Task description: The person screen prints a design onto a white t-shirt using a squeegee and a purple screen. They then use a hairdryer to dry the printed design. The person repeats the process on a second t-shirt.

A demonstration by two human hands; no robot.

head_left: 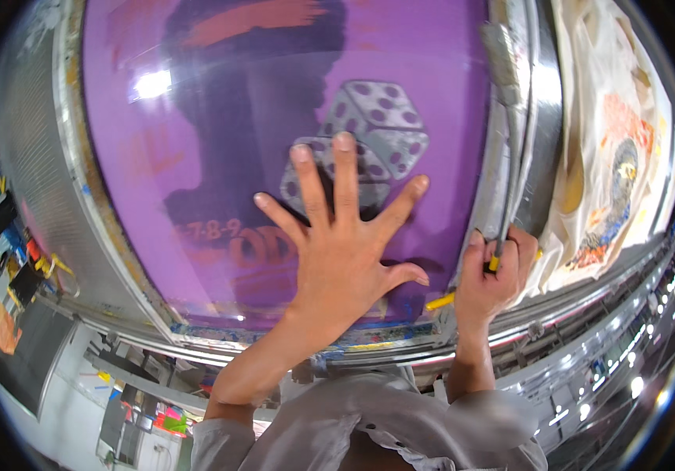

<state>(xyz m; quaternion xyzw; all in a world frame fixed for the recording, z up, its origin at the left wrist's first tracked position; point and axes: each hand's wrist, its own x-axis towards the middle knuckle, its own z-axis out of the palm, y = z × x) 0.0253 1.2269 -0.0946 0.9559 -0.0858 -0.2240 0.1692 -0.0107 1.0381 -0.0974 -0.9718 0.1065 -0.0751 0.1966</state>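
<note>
The left hand [345, 251] is spread wide and pressed flat on the purple mesh of the printing screen [220, 157], fingers fanned, with the fingertips lying over the pale dice design [377, 129] burned into the stencil. The right hand [494, 275] is closed in a fist around the handle of a long grey tool [510, 118], a scoop or brush by the look of it, though I cannot tell which. The tool stands along the right rail of the metal frame [545, 118], its head up near the top corner of the screen. A yellow bit pokes out of the fist, and a yellow stick [439, 301] lies just beside it on the lower edge.

How far along is it? The stencil looks finished: the dice and a row of reddish characters below them show clearly against the purple, and the mesh shines under the lamp. Smears of orange streak the top of the screen, so it seems to me that ink has met this screen already. The tool is at the frame's edge and not on the mesh, so I judge no stroke is under way right now; the flat hand looks to be steadying or feeling the mesh.

To the right, a cream cloth [612, 141] with a colourful print lies draped next to the frame. A person's grey sleeves [369, 428] fill the bottom edge.
</note>
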